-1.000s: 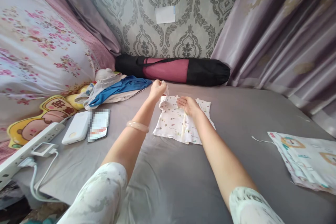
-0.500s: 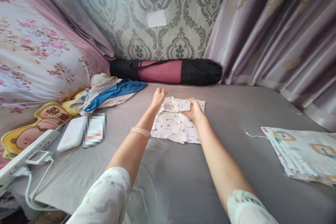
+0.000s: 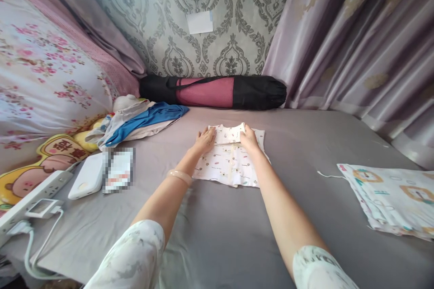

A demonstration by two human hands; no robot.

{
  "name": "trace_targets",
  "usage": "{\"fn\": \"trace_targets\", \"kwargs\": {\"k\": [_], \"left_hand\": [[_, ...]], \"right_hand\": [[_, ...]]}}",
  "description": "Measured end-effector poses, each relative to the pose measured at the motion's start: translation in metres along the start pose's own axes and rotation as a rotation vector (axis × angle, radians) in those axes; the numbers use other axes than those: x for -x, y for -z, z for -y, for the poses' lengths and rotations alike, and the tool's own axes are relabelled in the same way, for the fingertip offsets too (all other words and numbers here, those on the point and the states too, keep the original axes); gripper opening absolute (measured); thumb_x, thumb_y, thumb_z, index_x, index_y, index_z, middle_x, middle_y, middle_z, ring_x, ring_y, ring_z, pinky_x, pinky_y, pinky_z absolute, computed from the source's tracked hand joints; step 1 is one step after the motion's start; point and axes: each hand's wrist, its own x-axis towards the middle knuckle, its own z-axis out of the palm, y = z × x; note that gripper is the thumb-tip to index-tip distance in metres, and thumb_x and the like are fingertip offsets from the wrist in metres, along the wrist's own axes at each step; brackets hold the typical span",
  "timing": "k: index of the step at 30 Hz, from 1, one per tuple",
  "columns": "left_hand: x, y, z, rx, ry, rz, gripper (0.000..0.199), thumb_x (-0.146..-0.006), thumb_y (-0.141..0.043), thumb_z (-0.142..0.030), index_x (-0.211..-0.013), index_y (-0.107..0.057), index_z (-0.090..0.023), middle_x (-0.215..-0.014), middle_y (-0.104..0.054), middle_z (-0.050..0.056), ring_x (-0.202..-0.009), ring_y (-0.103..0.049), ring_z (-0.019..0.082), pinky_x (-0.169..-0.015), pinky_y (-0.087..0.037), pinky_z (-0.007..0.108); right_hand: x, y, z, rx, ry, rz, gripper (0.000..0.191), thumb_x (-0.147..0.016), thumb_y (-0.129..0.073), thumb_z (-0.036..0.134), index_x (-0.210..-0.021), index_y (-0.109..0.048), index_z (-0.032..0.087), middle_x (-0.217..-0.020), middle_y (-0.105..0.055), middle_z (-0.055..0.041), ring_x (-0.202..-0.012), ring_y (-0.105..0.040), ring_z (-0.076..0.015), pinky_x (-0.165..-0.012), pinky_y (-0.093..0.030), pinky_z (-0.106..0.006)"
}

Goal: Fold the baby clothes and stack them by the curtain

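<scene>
A small white baby shirt with a tiny coloured print lies on the grey sheet, its sleeve folded across the upper part. My left hand rests flat on the shirt's left edge with its fingers stretched out. Pinched between the thumb and fingers of my right hand is the right end of the folded sleeve. Part of the shirt's right side is covered by that hand and forearm.
A black and pink rolled bag lies along the wall. Blue and grey clothes are heaped at the left, near a white power bank and a power strip. Folded lion-print cloth sits at the right.
My left hand has come down from a closed, raised pose to lie flat on the shirt's left edge. My right hand keeps hold of the sleeve. The view has shifted slightly.
</scene>
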Motion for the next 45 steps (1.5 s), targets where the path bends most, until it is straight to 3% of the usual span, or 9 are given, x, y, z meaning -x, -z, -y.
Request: {"fn": "trace_targets", "kwargs": {"k": [6,11,16,22,30,39,45], "left_hand": [[-0.002,-0.004,0.009,-0.047,-0.021,0.009,0.053,-0.098,-0.021,-0.033,-0.15,-0.025,-0.021,-0.158,-0.026,0.009,-0.147,-0.017,0.024,-0.117,-0.015,0.052],[-0.004,-0.001,0.01,-0.074,-0.029,0.035,0.052,-0.099,-0.023,-0.034,-0.149,-0.027,-0.02,-0.158,-0.026,0.01,-0.147,-0.017,0.025,-0.116,-0.016,0.054],[0.0,0.007,-0.016,-0.101,-0.082,-0.084,0.05,-0.1,-0.021,-0.033,-0.147,-0.031,-0.018,-0.155,-0.033,0.011,-0.146,-0.022,0.025,-0.117,-0.016,0.053],[-0.006,-0.003,-0.051,-0.162,-0.214,-0.138,0.05,-0.1,-0.024,-0.031,-0.146,-0.035,-0.015,-0.154,-0.035,0.011,-0.145,-0.023,0.023,-0.118,-0.017,0.046],[-0.008,-0.027,-0.042,-0.148,-0.175,-0.059,0.057,-0.1,-0.02,-0.041,-0.149,-0.03,-0.014,-0.158,-0.026,0.011,-0.146,-0.021,0.026,-0.118,-0.018,0.046],[-0.006,-0.015,-0.05,-0.133,-0.147,0.025,0.058,-0.1,-0.019,-0.04,-0.149,-0.028,-0.011,-0.159,-0.022,0.014,-0.147,-0.018,0.027,-0.118,-0.018,0.046],[-0.006,-0.008,-0.054,-0.162,-0.081,-0.098,0.059,-0.099,-0.019,-0.038,-0.147,-0.032,-0.007,-0.155,-0.029,0.017,-0.145,-0.021,0.028,-0.119,-0.013,0.048]], "right_hand": [[0.014,0.001,0.003,0.269,0.02,0.063,0.059,-0.086,-0.031,0.005,-0.145,-0.039,0.009,-0.141,-0.052,-0.0128,-0.131,-0.046,-0.0222,-0.115,-0.026,-0.037],[0.015,0.003,-0.003,0.398,0.034,0.034,0.063,-0.084,-0.035,0.004,-0.147,-0.032,0.006,-0.146,-0.046,-0.0171,-0.135,-0.041,-0.0228,-0.115,-0.023,-0.04],[0.018,0.003,0.003,0.519,0.138,-0.007,0.057,-0.089,-0.033,0.009,-0.146,-0.034,0.006,-0.154,-0.032,-0.016,-0.144,-0.025,-0.0249,-0.116,-0.016,-0.047],[0.027,0.002,0.019,0.541,0.294,0.134,0.054,-0.096,-0.027,0.023,-0.148,-0.035,0.009,-0.157,-0.029,-0.0092,-0.147,-0.015,-0.0242,-0.118,-0.005,-0.048],[0.03,-0.004,0.008,0.594,0.204,0.305,0.055,-0.097,-0.024,0.03,-0.151,-0.032,0.017,-0.158,-0.028,-0.004,-0.146,-0.017,-0.0212,-0.119,-0.007,-0.045],[0.03,-0.003,0.01,0.575,0.203,0.318,0.056,-0.097,-0.023,0.03,-0.151,-0.032,0.015,-0.157,-0.028,-0.0046,-0.146,-0.018,-0.022,-0.119,-0.008,-0.046],[0.029,0.003,0.013,0.563,0.16,0.212,0.055,-0.099,-0.022,0.033,-0.15,-0.032,0.014,-0.158,-0.027,-0.0081,-0.146,-0.016,-0.0234,-0.118,-0.006,-0.048]]}}
